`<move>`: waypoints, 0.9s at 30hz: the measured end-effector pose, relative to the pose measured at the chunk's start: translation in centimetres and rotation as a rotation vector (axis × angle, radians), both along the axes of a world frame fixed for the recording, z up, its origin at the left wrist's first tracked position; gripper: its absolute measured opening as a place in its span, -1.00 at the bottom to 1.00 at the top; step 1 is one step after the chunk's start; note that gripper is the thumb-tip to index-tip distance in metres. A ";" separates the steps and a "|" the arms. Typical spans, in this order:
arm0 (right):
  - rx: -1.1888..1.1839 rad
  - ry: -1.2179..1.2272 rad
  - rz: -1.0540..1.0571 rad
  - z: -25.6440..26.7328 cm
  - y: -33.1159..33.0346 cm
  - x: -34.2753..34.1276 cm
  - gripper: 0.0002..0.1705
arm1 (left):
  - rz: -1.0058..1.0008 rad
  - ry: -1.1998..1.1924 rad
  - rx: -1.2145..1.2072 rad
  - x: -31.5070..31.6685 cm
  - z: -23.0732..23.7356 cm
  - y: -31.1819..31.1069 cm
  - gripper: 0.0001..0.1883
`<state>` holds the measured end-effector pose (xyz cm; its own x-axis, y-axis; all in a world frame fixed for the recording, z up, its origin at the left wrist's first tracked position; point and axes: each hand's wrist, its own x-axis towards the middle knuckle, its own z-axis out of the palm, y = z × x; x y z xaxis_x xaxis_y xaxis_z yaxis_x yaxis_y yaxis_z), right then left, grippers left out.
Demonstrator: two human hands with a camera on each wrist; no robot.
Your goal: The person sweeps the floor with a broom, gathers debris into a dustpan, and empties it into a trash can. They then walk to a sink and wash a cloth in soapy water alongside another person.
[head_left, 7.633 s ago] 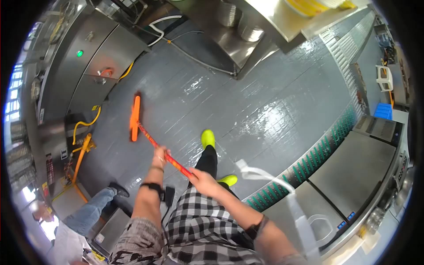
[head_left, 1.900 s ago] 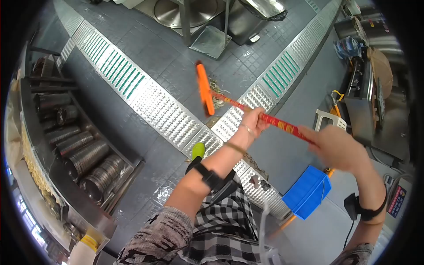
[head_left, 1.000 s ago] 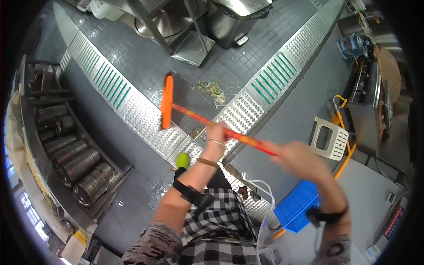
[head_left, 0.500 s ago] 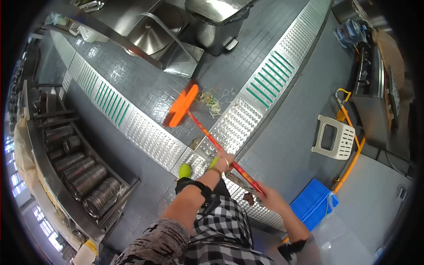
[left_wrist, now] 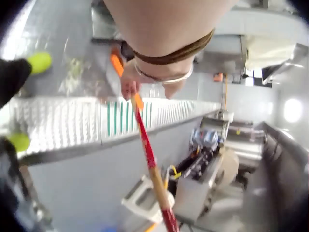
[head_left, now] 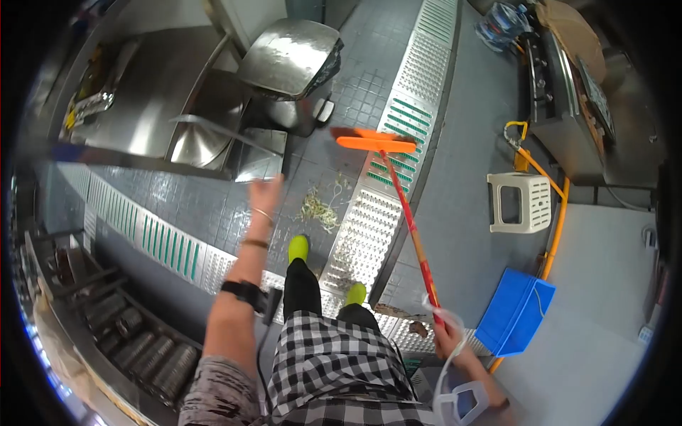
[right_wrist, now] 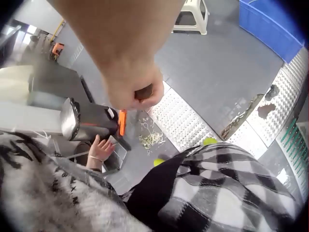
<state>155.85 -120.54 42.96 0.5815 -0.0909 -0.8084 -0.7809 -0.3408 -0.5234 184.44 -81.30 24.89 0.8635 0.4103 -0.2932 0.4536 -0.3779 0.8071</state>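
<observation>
My right hand (head_left: pixel 449 341) grips the end of the red-and-yellow handle (head_left: pixel 415 241) of a broom, low at the right in the head view. The orange broom head (head_left: pixel 376 142) is ahead, over the metal drain grate. My left hand (head_left: pixel 265 195) is off the handle and reaches forward, its fingers (right_wrist: pixel 102 143) spread and holding nothing in the right wrist view. Just beyond it is a metal dustpan (head_left: pixel 261 160) with a thin upright handle (head_left: pixel 227 131). A pile of pale green food scraps (head_left: pixel 320 207) lies on the floor between the left hand and the grate.
A steel bin (head_left: pixel 291 57) with a lid stands behind the dustpan, beside a steel counter (head_left: pixel 135 99). To the right are a beige stool (head_left: pixel 522 204), a blue crate (head_left: pixel 513 312) and a yellow pipe (head_left: pixel 558 234). Metal drain grates (head_left: pixel 364 238) cross the grey floor.
The left hand has let go of the broom handle and moved forward and left toward the dustpan. The broom head has swung right, away from the scraps, with the right hand still gripping it.
</observation>
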 end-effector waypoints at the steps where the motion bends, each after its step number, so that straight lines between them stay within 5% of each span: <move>1: 0.066 0.120 -0.113 0.1 1.6 3.4 -0.52 | 0.157 -0.175 -0.021 3.8 -1.4 3.6 -0.51; 2: 0.114 0.166 -0.104 -3.1 1.8 5.0 -0.54 | 0.054 0.083 -0.151 7.2 2.2 6.4 -0.37; 3: 0.171 0.202 -0.188 -5.0 2.5 7.3 -0.55 | 0.196 -0.171 -0.308 8.7 4.9 6.1 -0.25; 4: 0.224 0.238 -0.274 -6.8 3.2 9.6 -0.56 | 0.390 -0.039 -0.214 10.6 6.5 6.9 -0.18; 5: 0.287 0.259 -0.452 -7.4 5.3 13.0 -0.55 | 0.329 -0.114 -0.186 12.6 6.3 8.6 -0.17; 8: 0.128 0.051 -0.524 -7.7 8.0 17.9 -0.56 | 0.427 -0.148 -0.369 15.7 6.1 11.0 -0.38; 10: 0.043 -0.103 -0.320 -5.5 9.1 19.3 -0.57 | 0.401 -0.255 -0.556 16.1 5.6 11.9 -0.57; 11: 0.000 -0.180 -0.267 -6.2 8.7 19.2 -0.57 | 0.406 -0.296 -0.622 15.7 5.5 12.2 -0.73; 13: -0.051 -0.192 -0.307 -4.6 8.9 21.0 -0.56 | 0.191 -0.434 -0.702 13.5 7.0 11.7 -0.72; 16: -0.040 -0.219 -0.363 -5.5 8.7 27.3 -0.64 | 0.320 -0.328 -0.860 8.5 10.5 9.0 -0.61; 19: -0.063 -0.264 -0.243 -12.0 6.6 34.2 -0.69 | 0.364 -0.270 -0.858 3.6 11.5 10.2 -0.59; 20: -0.057 -0.252 -0.235 -14.7 6.1 33.9 -0.69 | 0.376 -0.263 -0.849 2.2 11.7 10.9 -0.59; 23: -0.575 -0.430 0.222 -19.3 5.8 30.3 -0.47 | 0.291 -0.229 -0.734 -0.5 13.0 13.2 -0.63; 24: -0.547 -0.213 0.182 -17.3 7.4 27.5 -0.44 | 0.328 -0.228 -0.646 -1.0 13.7 13.9 -0.66; 27: -0.499 -0.124 0.297 -15.4 8.6 14.7 -0.33 | 0.368 -0.221 -0.484 -2.4 15.2 15.5 -0.73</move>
